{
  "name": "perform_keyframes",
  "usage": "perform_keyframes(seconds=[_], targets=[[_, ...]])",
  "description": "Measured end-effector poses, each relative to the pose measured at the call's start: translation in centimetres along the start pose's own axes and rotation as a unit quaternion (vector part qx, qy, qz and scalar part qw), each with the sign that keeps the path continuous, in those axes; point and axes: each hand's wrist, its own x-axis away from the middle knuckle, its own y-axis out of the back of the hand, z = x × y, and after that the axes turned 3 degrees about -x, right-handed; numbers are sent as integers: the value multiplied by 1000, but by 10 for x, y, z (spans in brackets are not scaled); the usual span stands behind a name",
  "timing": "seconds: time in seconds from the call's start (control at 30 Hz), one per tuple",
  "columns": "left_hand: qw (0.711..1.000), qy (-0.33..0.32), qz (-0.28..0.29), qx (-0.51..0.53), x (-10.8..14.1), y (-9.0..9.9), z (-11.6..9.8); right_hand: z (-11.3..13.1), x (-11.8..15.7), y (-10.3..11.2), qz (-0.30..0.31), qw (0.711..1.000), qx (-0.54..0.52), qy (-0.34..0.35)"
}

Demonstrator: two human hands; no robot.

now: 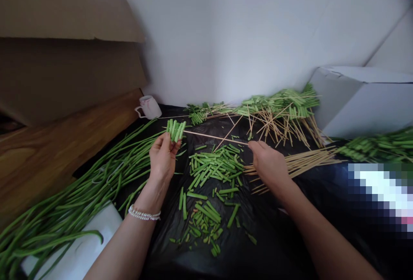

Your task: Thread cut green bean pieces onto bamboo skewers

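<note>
My left hand (164,156) is closed around a row of cut green bean pieces (176,130) threaded side by side on a thin wooden skewer (216,136). The skewer's tip pokes out just past the beans on the left. At its other end, my right hand (268,164) is closed on the bare stick. Below, between the hands, lies a loose heap of cut bean pieces (214,166). A smaller pile of short ends and scraps (201,222) is nearer to me. Under and beside my right hand is a bundle of bare skewers (300,162).
Long whole beans (97,189) spread across the left over a white board (97,228). Filled skewers (284,103) are stacked by the wall, with more bean skewers (380,146) at right. A cup (150,108), a cardboard box (71,65) and a white box (364,99) stand around the black sheet (267,237).
</note>
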Motion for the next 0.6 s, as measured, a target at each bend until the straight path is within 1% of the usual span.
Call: perform_keyframes(seconds=[0.03,0.1,0.17,0.23,0.3,0.37,0.47,0.6], targets=[[1000,10,7,0,2,-1,-1,0,0,0,-4,999,-31,-7],[999,32,25,-3,5,-4,-3,-1,-2,-2,-31,992,-118,-12],[998,49,37,-9,7,-5,-4,-2,-3,-2,-58,971,-228,-36],[997,64,41,-20,9,-5,-3,-3,-5,-1,-61,932,-345,-91],[995,77,47,-34,10,-4,-1,-3,-7,2,-39,880,-449,-151],[993,92,54,-42,10,-3,2,-4,-10,3,-18,828,-527,-189],[990,120,58,-39,9,-1,3,-5,-12,2,-10,769,-599,-223],[986,151,60,-34,8,-1,3,-7,-14,-3,0,708,-653,-270]])
